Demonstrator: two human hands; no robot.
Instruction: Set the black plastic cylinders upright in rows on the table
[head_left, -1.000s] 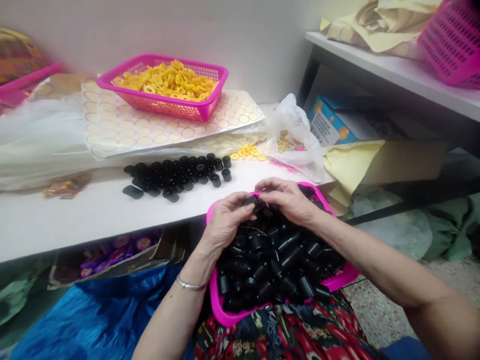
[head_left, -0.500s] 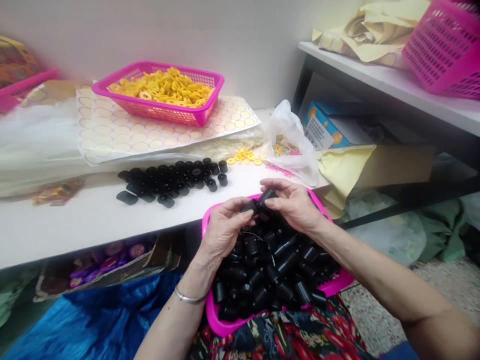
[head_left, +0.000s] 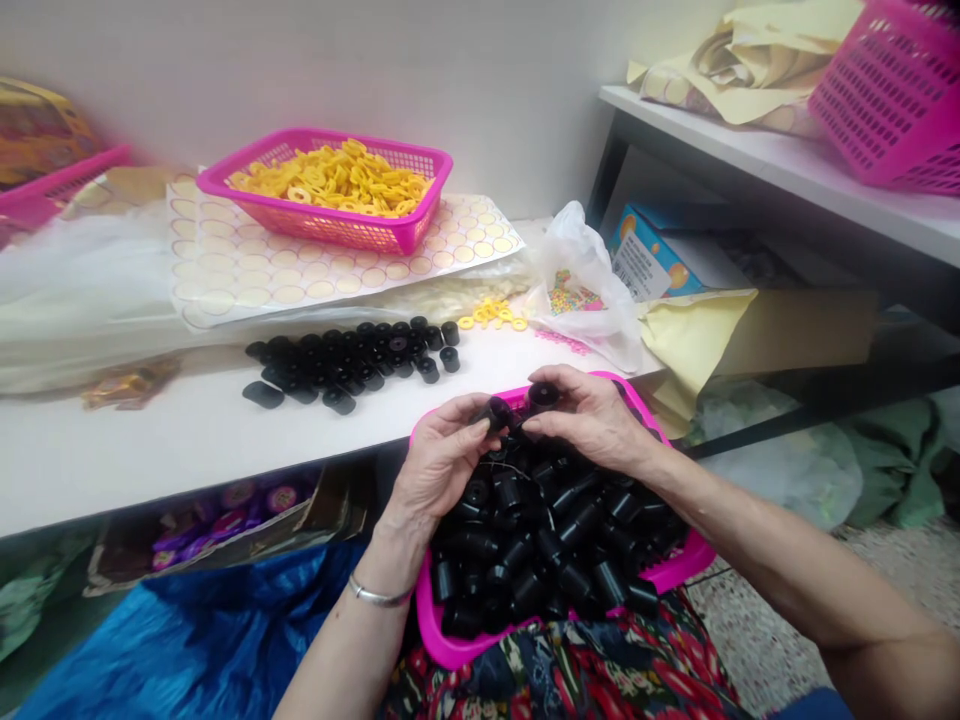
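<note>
My left hand [head_left: 442, 455] pinches a small black plastic cylinder [head_left: 496, 412] between thumb and fingers. Close beside it, my right hand [head_left: 592, 415] grips a second black cylinder [head_left: 543, 396], its round end tilted up toward me. Both hands are over the far side of a pink basket [head_left: 442, 650] on my lap, filled with loose black cylinders [head_left: 577, 525]. On the white table [head_left: 187, 450] just ahead stands a cluster of similar black cylinders [head_left: 352, 360], mostly upright, with a few lying on their sides at the left.
A pink basket of yellow rings [head_left: 405, 235] rests on a sheet of round stickers [head_left: 480, 235]. Some loose yellow rings [head_left: 493, 314] lie near a white plastic bag [head_left: 592, 290]. A shelf [head_left: 750, 150] juts in at right; a blue box [head_left: 652, 250] sits under it.
The cylinders in my hands have moved slightly apart. The right one has turned from lying slanted to showing its round end upward. The whole view has shifted a little.
</note>
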